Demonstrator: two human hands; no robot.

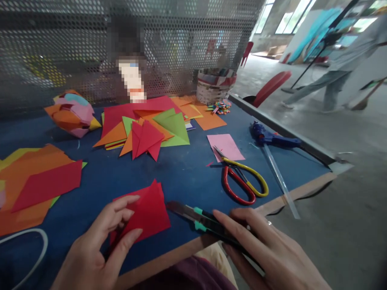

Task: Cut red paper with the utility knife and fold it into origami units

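While the left hand (99, 245) pins a folded red paper sheet (145, 213) with spread fingers, the right hand (266, 249) grips a black-and-teal utility knife (196, 217) beside it, at the bench (169, 257) edge; open surface lies beyond.

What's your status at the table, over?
Both busy: left hand resting on red paper. Then right hand grips utility knife, blade beside it. Beyond, scissors lie apart.

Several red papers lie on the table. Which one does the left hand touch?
The folded red paper at the near edge, under the left hand; the others lie farther off, untouched.
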